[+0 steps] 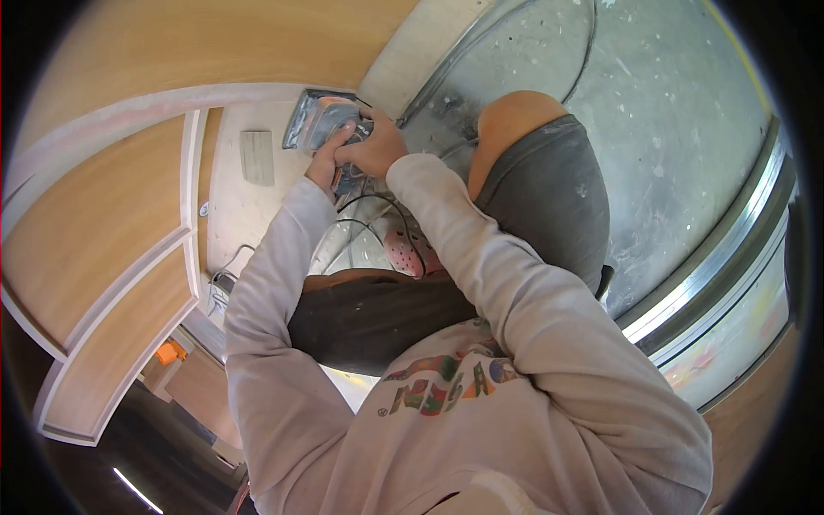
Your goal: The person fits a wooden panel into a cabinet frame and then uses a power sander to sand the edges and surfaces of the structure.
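Observation:
Both of my hands are closed around an electric sander point(322, 113) with a dark square base and a grey and orange body. My left hand point(328, 160) grips it from the near left side, thumb along the body. Wrapped over its handle from the right is my right hand point(378, 146). The sander's base lies against the white-edged wooden frame point(249, 96). A black power cord point(378, 197) loops down from the tool between my forearms. Left of the sander, a flat grey-green rectangular piece point(257, 158) lies on the pale board point(230, 184).
Wooden panels with white trim point(112, 215) stand along the left. Cables point(481, 39) run over the dusty, paint-spotted floor point(678, 129). My bent knee point(519, 112) is right of the sander, and a pink clog point(403, 251) shows below it. A metal rail point(704, 275) borders the right.

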`<action>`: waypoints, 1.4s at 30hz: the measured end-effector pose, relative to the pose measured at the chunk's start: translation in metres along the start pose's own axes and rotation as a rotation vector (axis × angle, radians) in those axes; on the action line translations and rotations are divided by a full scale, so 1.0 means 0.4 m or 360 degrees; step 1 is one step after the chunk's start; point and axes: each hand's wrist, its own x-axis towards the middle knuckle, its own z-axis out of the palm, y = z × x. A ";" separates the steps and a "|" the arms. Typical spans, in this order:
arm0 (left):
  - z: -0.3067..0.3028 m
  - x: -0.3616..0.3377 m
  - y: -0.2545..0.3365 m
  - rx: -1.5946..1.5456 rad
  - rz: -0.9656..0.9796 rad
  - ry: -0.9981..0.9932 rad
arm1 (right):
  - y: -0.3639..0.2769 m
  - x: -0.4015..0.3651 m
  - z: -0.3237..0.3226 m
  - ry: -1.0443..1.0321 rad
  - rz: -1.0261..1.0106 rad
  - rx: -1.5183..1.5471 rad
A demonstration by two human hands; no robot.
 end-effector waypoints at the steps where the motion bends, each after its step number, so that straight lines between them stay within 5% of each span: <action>1: 0.003 0.004 -0.002 -0.0022 -0.0058 0.0002 | 0.012 0.010 -0.001 0.0000 -0.0002 -0.0003; 42: 0.016 -0.003 0.003 -0.0031 -0.0091 0.0006 | 0.001 0.022 -0.013 -0.0024 -0.0093 -0.0160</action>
